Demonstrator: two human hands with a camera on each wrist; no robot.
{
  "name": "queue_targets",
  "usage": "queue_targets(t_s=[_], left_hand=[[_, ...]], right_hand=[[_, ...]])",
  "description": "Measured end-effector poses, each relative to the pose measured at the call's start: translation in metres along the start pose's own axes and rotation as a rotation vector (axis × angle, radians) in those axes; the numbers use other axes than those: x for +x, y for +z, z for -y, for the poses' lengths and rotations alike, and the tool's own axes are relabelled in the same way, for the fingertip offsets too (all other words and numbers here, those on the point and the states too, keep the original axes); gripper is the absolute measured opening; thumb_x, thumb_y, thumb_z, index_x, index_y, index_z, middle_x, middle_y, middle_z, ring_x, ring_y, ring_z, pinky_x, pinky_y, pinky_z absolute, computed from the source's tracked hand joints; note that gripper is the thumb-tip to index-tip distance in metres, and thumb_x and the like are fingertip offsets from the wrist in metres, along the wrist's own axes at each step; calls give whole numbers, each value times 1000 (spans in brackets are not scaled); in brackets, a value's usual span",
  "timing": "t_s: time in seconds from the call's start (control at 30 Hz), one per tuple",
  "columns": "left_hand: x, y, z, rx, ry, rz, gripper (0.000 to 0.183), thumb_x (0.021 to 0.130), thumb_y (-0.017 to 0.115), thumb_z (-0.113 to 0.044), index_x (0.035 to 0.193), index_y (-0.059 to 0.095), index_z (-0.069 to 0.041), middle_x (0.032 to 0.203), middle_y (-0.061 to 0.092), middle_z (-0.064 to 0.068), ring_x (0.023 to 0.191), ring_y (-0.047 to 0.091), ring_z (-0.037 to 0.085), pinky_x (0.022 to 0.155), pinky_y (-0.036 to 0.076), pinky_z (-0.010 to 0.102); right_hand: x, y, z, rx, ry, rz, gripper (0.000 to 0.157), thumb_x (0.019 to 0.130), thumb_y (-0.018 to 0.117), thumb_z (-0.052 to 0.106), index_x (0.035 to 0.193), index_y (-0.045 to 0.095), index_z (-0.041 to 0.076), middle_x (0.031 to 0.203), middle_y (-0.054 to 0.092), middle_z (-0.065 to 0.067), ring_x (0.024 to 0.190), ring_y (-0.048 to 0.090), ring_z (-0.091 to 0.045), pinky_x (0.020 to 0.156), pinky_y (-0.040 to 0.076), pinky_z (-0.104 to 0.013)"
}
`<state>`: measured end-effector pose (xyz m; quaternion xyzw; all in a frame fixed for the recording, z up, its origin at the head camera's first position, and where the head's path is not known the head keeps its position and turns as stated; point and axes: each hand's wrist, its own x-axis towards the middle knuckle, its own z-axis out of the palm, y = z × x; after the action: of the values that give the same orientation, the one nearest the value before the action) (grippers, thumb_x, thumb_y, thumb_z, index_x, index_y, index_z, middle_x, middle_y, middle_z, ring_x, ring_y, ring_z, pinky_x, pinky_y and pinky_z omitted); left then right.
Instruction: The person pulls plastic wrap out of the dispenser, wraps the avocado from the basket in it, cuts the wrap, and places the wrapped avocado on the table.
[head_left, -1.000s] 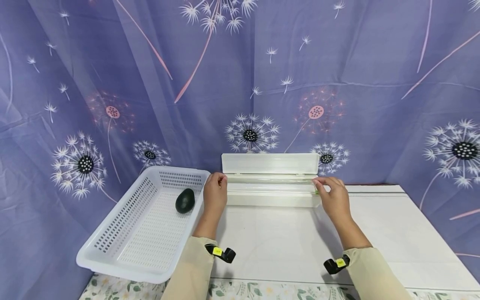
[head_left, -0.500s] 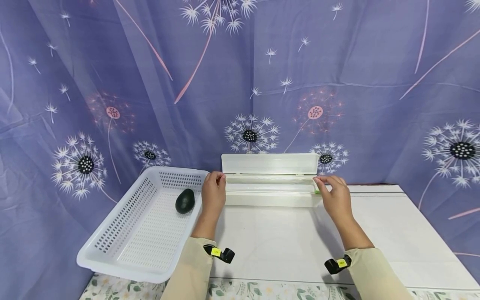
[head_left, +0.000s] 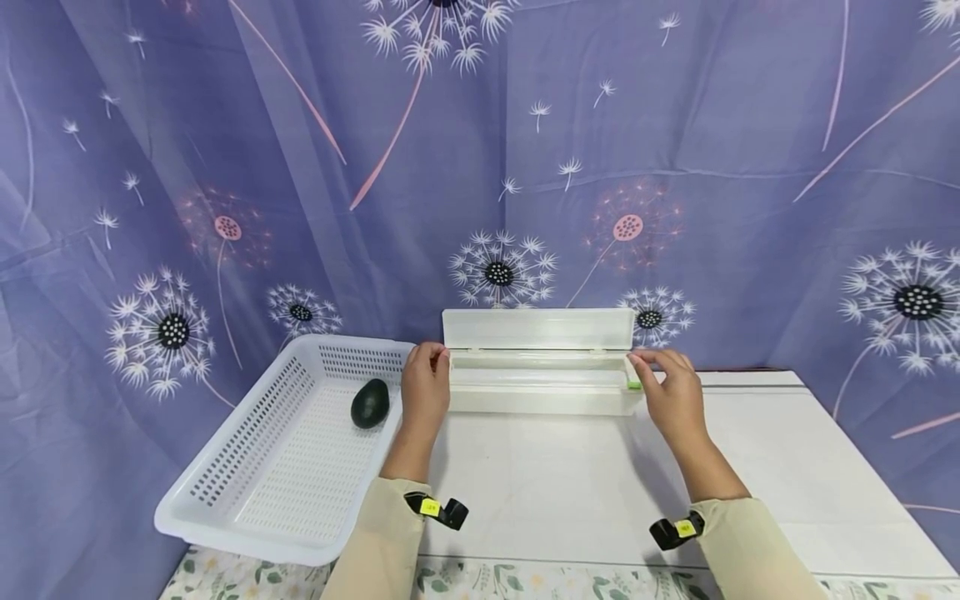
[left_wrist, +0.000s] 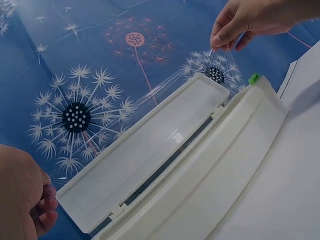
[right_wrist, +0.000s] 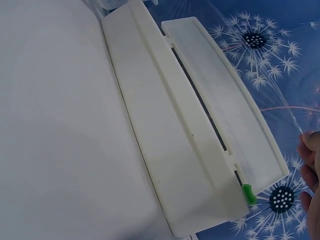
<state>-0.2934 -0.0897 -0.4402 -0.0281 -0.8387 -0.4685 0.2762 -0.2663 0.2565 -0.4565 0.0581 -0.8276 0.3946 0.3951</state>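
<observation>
A white cling film dispenser [head_left: 547,403] lies lengthwise at the back of the table, its lid [head_left: 538,329] standing up behind it. Between my hands stretches a sheet of clear cling film [left_wrist: 162,86], its edge catching the light in the left wrist view. My left hand [head_left: 426,387] pinches one corner of the film near the dispenser's left end. At the right end, thumb and fingers of my right hand [head_left: 670,396] pinch the other corner. A green slider [right_wrist: 249,194] sits at the dispenser's right end.
Left of the dispenser stands a white perforated plastic basket [head_left: 161,512], with one dark green avocado [head_left: 371,404] inside. A white cover [head_left: 795,483] lies on the table. Behind hangs a purple curtain [head_left: 712,100] with dandelion prints.
Both hands keep their pinch on the film. My left hand has shifted slightly left, and the film's edge has risen a little over the dispenser, leaving the green slider more visible.
</observation>
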Motion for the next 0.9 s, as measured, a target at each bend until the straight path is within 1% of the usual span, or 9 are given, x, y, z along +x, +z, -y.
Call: queue_targets(t_s=[0.17, 0.43, 0.7, 0.9], left_hand=[[0, -2, -4, -22, -3, -13, 12, 99, 62, -11, 99, 68, -1, 93, 62, 15, 86, 60, 28, 80, 51, 40], [-1, -8, -11, -43, -17, -16, 13, 100, 61, -13, 100, 67, -1, 95, 62, 15, 87, 61, 28, 81, 52, 40], [-2, -11, -13, -79, 26, -35, 15, 101, 60, -13, 101, 66, 1, 98, 62, 18, 89, 62, 31, 81, 52, 42], [-3, -13, -16, -94, 45, -51, 14, 101, 60, -13, 100, 66, 0, 98, 63, 17, 88, 62, 29, 80, 53, 40]], right_hand=[[1, -2, 3, 4, 10, 1, 11, 91, 72, 6, 97, 75, -4, 97, 74, -19, 93, 56, -27, 83, 38, -31], [2, -7, 12, 0, 3, -6, 11, 92, 71, 5, 97, 75, -4, 93, 72, -19, 89, 54, -24, 78, 36, -30], [5, -11, 17, -12, -3, 4, 12, 93, 71, 6, 98, 74, -4, 93, 71, -19, 93, 55, -28, 83, 37, -32], [7, -15, 20, -1, -17, -1, 10, 92, 71, 5, 97, 74, -3, 94, 72, -20, 95, 56, -28, 85, 37, -32]])
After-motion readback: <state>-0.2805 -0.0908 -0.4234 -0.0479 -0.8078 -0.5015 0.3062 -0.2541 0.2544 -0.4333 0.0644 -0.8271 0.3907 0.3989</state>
